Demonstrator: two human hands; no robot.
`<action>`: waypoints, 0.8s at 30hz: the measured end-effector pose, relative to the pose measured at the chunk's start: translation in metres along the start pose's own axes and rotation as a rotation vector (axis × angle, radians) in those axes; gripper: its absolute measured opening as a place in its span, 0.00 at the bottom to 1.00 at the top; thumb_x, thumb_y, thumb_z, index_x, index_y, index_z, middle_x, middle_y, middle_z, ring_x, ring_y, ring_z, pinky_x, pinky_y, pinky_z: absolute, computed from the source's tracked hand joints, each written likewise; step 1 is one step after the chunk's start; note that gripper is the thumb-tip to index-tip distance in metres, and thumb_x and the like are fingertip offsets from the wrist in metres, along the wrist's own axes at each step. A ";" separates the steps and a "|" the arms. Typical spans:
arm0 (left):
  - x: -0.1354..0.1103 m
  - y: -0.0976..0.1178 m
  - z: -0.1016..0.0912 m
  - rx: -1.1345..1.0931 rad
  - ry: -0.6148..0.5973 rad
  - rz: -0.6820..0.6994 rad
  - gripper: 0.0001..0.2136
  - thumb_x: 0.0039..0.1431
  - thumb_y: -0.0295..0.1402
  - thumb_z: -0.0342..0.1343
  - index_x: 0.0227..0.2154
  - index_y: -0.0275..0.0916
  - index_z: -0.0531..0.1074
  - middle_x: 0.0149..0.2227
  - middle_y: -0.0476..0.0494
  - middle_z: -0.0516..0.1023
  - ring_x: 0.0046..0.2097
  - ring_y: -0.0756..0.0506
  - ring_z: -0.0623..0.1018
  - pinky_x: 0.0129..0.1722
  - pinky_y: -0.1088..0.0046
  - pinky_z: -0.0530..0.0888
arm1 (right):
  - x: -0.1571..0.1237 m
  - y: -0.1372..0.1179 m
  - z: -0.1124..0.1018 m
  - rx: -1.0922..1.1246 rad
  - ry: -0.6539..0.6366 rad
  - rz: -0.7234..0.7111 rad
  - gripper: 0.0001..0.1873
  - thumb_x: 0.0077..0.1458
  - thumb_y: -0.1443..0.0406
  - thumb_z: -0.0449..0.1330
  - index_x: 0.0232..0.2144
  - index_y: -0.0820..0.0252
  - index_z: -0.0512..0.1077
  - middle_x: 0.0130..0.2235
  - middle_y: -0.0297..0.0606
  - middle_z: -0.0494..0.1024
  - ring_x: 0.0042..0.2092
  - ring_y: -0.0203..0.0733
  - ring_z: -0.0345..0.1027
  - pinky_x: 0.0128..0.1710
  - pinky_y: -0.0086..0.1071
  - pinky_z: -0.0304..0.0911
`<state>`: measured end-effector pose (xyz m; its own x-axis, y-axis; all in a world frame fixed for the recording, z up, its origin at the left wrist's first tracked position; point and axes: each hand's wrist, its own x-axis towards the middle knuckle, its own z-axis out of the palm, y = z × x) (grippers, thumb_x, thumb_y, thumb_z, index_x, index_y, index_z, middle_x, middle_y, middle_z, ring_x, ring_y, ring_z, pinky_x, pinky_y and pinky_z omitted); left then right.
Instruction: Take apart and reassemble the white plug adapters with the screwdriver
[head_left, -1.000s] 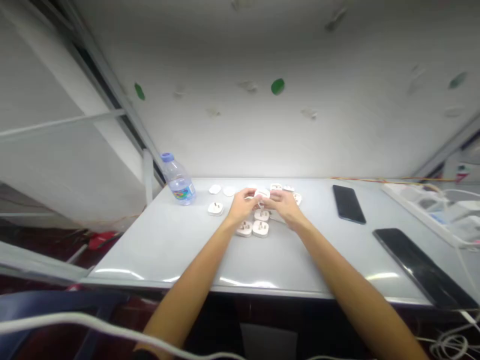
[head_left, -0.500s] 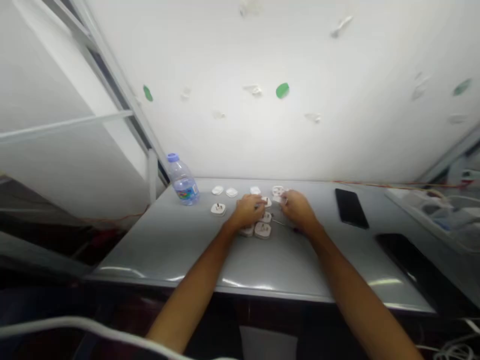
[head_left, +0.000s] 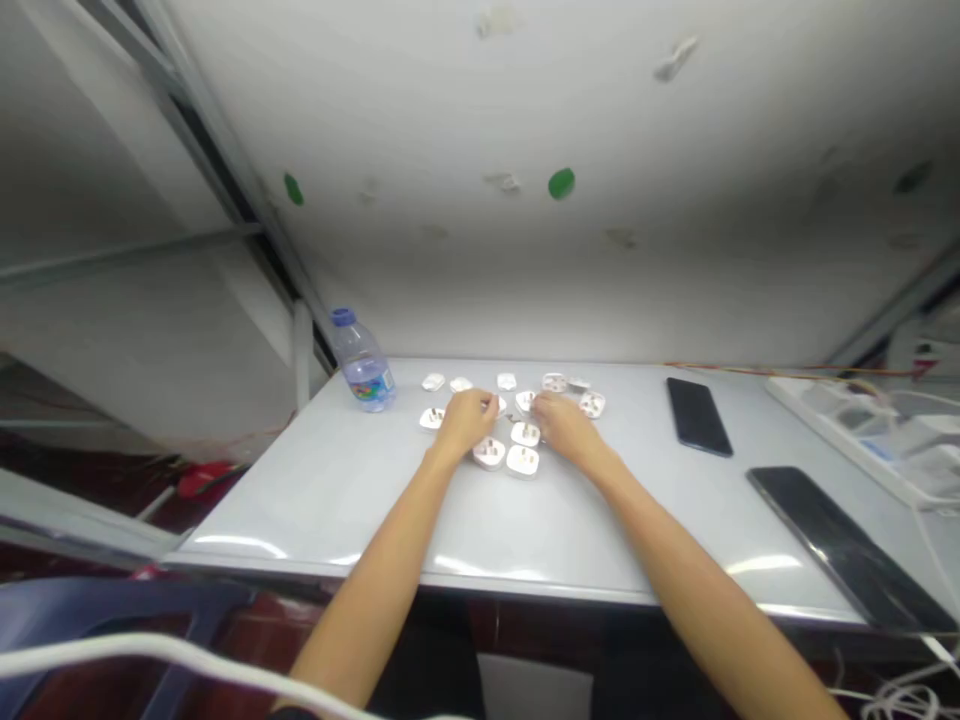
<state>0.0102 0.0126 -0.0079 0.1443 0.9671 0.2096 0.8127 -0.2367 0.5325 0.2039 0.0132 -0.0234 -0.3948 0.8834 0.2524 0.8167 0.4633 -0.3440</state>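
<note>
Several white plug bodies with metal pins lie in a loose cluster on the pale grey table. The nearest is a plug body, with another to its left and a third just above it. My left hand rests at the cluster's left side, fingers curled beside a plug body. My right hand lies just right of the third plug, fingers pointing left. Whether either hand holds a small part is hidden. Flat white plug pieces lie along the far side.
A plastic water bottle with a blue cap stands at the table's left. A black phone and a larger black tablet lie to the right. A white power strip sits at the right corner, and a white cable crosses the foreground.
Both hands have shifted left over the plugs, and the right plug at the far side is now uncovered. The view has also tilted slightly, showing more of the black tablet.
</note>
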 end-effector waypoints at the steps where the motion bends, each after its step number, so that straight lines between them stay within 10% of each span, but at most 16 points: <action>1: 0.001 -0.001 0.002 -0.031 -0.007 0.026 0.16 0.63 0.35 0.47 0.29 0.38 0.80 0.35 0.44 0.82 0.40 0.45 0.78 0.45 0.73 0.70 | -0.001 0.000 0.001 0.052 0.008 -0.033 0.13 0.56 0.77 0.53 0.36 0.65 0.77 0.43 0.48 0.79 0.45 0.45 0.72 0.46 0.34 0.63; 15: 0.007 -0.013 0.026 -0.331 0.099 0.057 0.08 0.56 0.36 0.58 0.27 0.38 0.71 0.31 0.45 0.79 0.35 0.47 0.77 0.40 0.70 0.74 | 0.003 0.041 0.006 0.223 0.454 0.098 0.13 0.56 0.67 0.55 0.41 0.60 0.76 0.45 0.44 0.81 0.48 0.48 0.74 0.52 0.46 0.68; 24: 0.030 0.005 0.018 -0.066 -0.021 0.004 0.15 0.64 0.29 0.46 0.49 0.38 0.74 0.53 0.41 0.77 0.55 0.44 0.74 0.56 0.69 0.68 | 0.026 0.042 0.003 -0.038 0.157 0.091 0.20 0.60 0.73 0.50 0.52 0.67 0.71 0.56 0.52 0.73 0.61 0.53 0.61 0.62 0.48 0.54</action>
<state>0.0288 0.0424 -0.0141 0.1600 0.9676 0.1953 0.7734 -0.2458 0.5843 0.2263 0.0558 -0.0338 -0.2502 0.8983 0.3612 0.8627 0.3762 -0.3380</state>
